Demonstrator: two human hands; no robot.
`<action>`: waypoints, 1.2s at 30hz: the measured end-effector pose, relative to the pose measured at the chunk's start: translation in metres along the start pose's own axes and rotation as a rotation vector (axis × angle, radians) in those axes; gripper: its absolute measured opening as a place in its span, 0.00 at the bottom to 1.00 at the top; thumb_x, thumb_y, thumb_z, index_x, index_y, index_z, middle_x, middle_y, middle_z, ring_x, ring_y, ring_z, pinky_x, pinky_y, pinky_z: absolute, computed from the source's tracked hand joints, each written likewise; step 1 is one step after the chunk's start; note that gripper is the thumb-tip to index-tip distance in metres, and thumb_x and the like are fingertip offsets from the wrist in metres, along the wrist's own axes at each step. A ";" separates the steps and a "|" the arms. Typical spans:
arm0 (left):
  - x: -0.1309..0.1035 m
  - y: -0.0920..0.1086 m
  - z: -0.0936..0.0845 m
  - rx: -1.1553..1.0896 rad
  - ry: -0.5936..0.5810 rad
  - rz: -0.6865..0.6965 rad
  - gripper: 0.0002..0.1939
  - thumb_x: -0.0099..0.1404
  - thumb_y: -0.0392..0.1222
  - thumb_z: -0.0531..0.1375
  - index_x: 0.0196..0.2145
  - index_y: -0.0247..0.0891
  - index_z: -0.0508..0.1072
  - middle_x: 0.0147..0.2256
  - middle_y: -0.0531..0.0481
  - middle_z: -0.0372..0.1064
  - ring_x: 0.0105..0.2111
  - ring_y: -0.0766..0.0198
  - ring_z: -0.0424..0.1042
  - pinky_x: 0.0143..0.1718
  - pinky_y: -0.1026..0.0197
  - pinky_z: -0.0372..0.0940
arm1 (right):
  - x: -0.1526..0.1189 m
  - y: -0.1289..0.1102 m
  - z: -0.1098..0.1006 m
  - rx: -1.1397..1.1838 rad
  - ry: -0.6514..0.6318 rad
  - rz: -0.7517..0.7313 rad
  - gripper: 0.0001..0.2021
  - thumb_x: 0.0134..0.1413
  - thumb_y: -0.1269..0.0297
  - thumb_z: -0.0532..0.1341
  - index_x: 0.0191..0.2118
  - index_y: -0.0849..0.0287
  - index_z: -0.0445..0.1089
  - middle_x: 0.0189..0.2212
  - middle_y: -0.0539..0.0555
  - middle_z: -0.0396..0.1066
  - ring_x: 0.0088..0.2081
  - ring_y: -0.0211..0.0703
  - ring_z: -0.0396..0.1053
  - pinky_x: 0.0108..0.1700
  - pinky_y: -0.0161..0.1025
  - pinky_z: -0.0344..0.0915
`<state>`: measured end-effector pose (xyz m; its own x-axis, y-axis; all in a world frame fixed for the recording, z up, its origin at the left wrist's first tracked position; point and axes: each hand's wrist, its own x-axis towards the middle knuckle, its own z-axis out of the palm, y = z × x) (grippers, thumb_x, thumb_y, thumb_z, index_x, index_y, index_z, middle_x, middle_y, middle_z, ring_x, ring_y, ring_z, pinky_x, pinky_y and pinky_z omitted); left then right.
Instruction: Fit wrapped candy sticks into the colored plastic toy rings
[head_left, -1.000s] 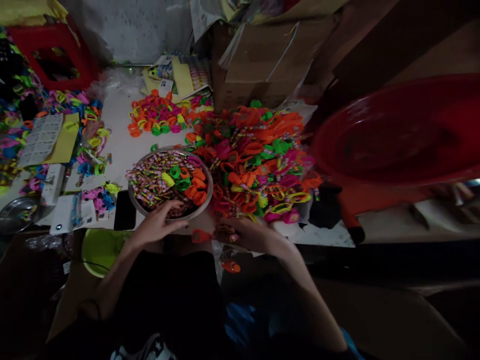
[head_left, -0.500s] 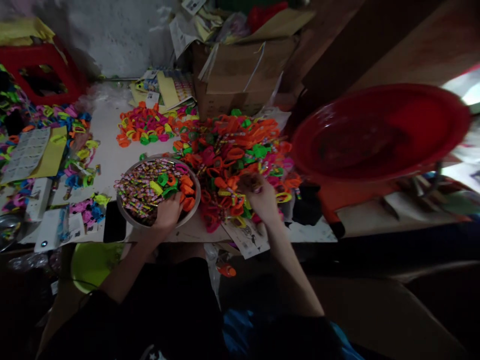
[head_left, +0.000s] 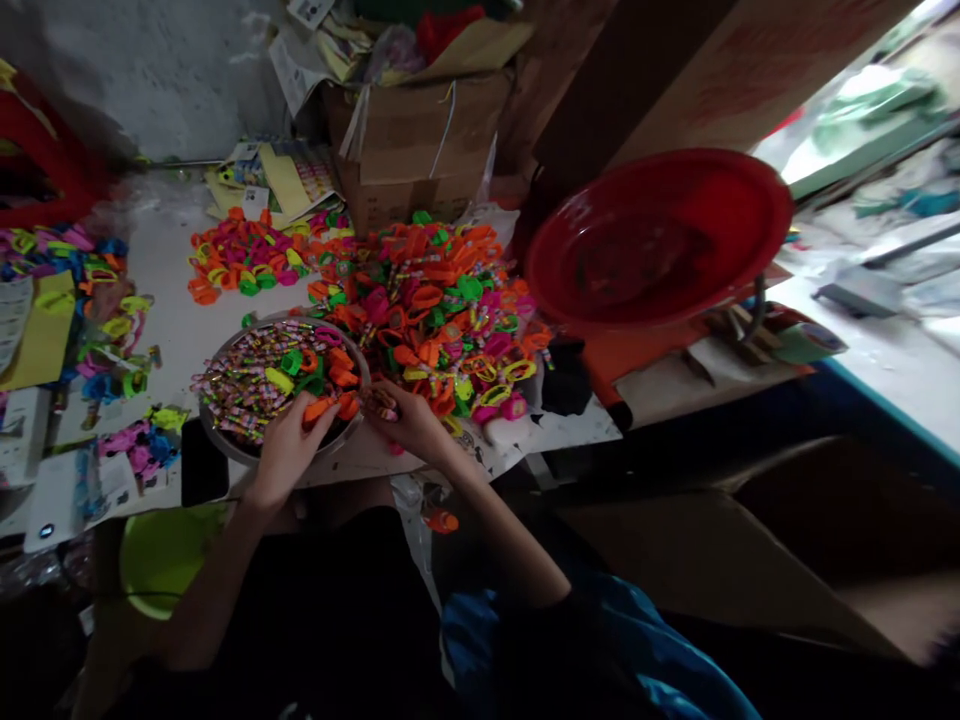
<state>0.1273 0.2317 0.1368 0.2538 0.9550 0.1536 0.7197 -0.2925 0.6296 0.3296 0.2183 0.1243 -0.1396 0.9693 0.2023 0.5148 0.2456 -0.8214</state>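
Observation:
A metal bowl (head_left: 225, 445) stands at the table's front edge, full of small striped wrapped candies (head_left: 244, 375), with orange and green plastic toy pieces (head_left: 341, 368) at its right side. Over the bowl's front rim, my left hand (head_left: 289, 450) is closed on an orange toy piece (head_left: 319, 408). My right hand (head_left: 409, 422) is closed around several small wrapped candies (head_left: 381, 402), just right of the bowl and close to my left fingers. Behind it spreads a big heap of colourful toy pieces (head_left: 442, 310), some with candies in them.
A black phone (head_left: 204, 465) lies left of the bowl. Smaller piles of toy pieces (head_left: 244, 250) lie behind and at left. A cardboard box (head_left: 420, 130) stands at the back, a large red basin (head_left: 660, 240) at right. A green tub (head_left: 161, 565) is below the table.
My right hand has come left from the heap to the bowl's right rim, candies in its fingers. My left hand has lifted to the bowl's front rim with an orange piece. The view has turned right.

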 end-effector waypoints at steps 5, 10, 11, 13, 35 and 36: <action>-0.012 0.004 -0.011 -0.042 0.059 0.139 0.15 0.70 0.48 0.49 0.49 0.40 0.66 0.44 0.47 0.71 0.43 0.62 0.72 0.45 0.61 0.65 | -0.010 -0.027 0.001 -0.010 0.010 -0.152 0.14 0.52 0.71 0.57 0.46 0.60 0.69 0.42 0.57 0.72 0.44 0.44 0.71 0.46 0.38 0.65; -0.020 0.005 -0.019 0.010 0.080 0.234 0.15 0.71 0.45 0.48 0.48 0.40 0.69 0.46 0.45 0.62 0.47 0.62 0.68 0.49 0.60 0.64 | -0.016 -0.047 -0.001 -0.047 0.006 -0.206 0.16 0.54 0.72 0.56 0.49 0.56 0.67 0.46 0.57 0.70 0.47 0.44 0.70 0.48 0.40 0.66; -0.022 0.005 -0.020 0.015 0.078 0.238 0.14 0.71 0.45 0.49 0.49 0.40 0.68 0.47 0.45 0.60 0.48 0.61 0.67 0.50 0.59 0.64 | -0.017 -0.051 -0.002 -0.059 -0.004 -0.203 0.16 0.54 0.72 0.56 0.49 0.55 0.66 0.46 0.57 0.70 0.47 0.44 0.70 0.48 0.40 0.66; -0.025 0.006 -0.022 0.023 0.050 0.249 0.14 0.71 0.44 0.49 0.49 0.40 0.67 0.49 0.45 0.59 0.50 0.60 0.66 0.51 0.58 0.64 | -0.018 -0.059 -0.001 -0.091 -0.022 -0.189 0.16 0.55 0.71 0.57 0.50 0.55 0.66 0.45 0.57 0.71 0.46 0.45 0.71 0.45 0.39 0.67; -0.035 0.002 -0.031 0.352 0.099 0.363 0.15 0.68 0.43 0.54 0.52 0.40 0.65 0.46 0.44 0.62 0.43 0.59 0.71 0.40 0.61 0.70 | -0.030 -0.084 0.003 -0.530 -0.090 -0.387 0.22 0.55 0.78 0.52 0.55 0.59 0.63 0.48 0.60 0.71 0.45 0.51 0.68 0.44 0.45 0.69; -0.036 0.002 -0.031 0.383 0.099 0.373 0.15 0.68 0.42 0.54 0.52 0.39 0.65 0.46 0.44 0.62 0.43 0.59 0.71 0.39 0.61 0.70 | -0.030 -0.085 0.003 -0.563 -0.094 -0.394 0.21 0.56 0.78 0.53 0.55 0.60 0.63 0.49 0.60 0.71 0.45 0.51 0.68 0.44 0.45 0.69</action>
<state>0.0994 0.1985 0.1564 0.4880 0.7778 0.3961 0.7812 -0.5916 0.1993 0.2872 0.1679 0.1866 -0.4654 0.8081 0.3609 0.7678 0.5715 -0.2895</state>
